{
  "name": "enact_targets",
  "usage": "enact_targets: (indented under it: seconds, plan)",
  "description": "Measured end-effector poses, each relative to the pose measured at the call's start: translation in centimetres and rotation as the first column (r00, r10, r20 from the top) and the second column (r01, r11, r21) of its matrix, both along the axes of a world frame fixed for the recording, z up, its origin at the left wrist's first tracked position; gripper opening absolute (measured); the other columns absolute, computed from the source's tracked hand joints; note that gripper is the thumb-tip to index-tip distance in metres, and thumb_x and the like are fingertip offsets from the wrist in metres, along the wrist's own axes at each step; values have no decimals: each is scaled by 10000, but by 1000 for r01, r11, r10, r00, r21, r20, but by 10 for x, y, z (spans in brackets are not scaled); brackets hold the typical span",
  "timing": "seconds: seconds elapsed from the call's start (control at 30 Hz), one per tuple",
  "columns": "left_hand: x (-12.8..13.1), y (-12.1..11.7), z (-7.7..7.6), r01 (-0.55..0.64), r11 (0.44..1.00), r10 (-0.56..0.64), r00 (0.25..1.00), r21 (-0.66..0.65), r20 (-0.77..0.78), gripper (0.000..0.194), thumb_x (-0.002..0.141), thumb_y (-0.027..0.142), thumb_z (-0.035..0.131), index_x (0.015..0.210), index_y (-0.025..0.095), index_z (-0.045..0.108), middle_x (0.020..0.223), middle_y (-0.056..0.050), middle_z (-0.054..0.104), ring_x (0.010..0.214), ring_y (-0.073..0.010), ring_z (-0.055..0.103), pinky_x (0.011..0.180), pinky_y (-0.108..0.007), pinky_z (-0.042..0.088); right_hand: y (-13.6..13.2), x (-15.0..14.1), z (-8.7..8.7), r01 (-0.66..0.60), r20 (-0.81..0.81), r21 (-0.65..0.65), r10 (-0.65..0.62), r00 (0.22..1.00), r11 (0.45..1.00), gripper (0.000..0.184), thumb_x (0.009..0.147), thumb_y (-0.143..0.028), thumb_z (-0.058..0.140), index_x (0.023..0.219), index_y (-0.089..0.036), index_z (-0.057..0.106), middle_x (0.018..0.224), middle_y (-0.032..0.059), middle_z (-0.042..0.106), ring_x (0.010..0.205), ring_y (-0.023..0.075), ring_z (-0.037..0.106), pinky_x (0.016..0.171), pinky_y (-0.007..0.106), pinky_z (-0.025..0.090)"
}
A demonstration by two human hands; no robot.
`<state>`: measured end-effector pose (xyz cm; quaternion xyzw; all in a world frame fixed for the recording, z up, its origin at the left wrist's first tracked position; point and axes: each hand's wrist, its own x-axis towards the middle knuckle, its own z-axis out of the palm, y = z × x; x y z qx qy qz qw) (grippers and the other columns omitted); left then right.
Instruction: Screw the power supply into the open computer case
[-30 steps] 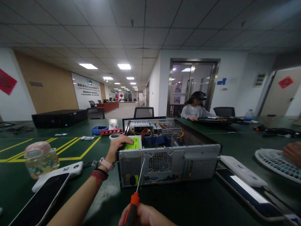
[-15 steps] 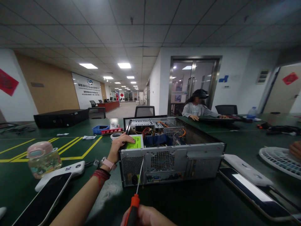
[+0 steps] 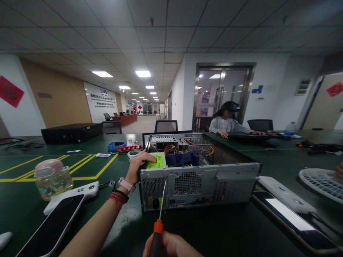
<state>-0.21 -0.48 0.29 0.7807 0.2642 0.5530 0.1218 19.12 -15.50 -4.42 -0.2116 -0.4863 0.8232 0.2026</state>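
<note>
An open computer case lies on its side, its rear panel facing me and its wiring exposed. My left hand rests on the power supply with the green label, fingers stretched over its top at the case's left corner. Low in the middle, my right hand is wrapped round the orange and black handle of a screwdriver. Its thin shaft points up and away, and the tip meets the rear panel beside the power supply's vent grille. Whether a screw sits under the tip is too small to tell.
To the left are a drinking bottle, a phone and a white device. Behind stand a blue tray and a black case. Another phone and a white fan-like grille lie right. A co-worker sits across.
The view has shifted slightly, so the scene sits a little further right. The screwdriver tip stays at the same spot on the rear panel, and my left hand keeps its place.
</note>
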Motion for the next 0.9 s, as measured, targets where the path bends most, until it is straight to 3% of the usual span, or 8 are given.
enact_targets:
  seconds: [0.4,0.6,0.73,0.9]
  plan:
    - [1,-1,0,10,1000,-10,1000,-16,16,433,860,225,326,776,151,743,912,-105,756,912,-242,664,1146,-438,266,-16,14,29,87,15,4,-87,996,996,655,511,-529,858,860,-104,502,809,2,536,723,38,526,698,175,389]
    - [-1,1,-2,-16,1000,15,1000,-26,-18,437,892,223,322,797,141,740,936,-106,762,935,-244,655,1143,-461,278,-15,23,33,82,6,65,-82,997,995,647,568,-597,810,859,-105,509,769,-18,506,641,1,456,614,142,325]
    - [-3,3,-5,-37,999,35,998,-39,-50,442,906,198,310,854,134,744,982,-106,762,980,-249,646,1140,-485,282,-15,24,35,94,-7,80,-94,996,992,661,581,-629,788,871,-107,504,767,-10,527,627,-2,487,602,131,334]
    - [-2,4,-5,-27,999,27,999,-20,-20,426,902,211,332,824,143,745,959,-106,762,967,-249,654,1143,-475,281,-20,29,51,70,-66,-17,-71,995,997,553,677,-518,784,914,-107,501,790,1,558,649,1,524,613,121,352]
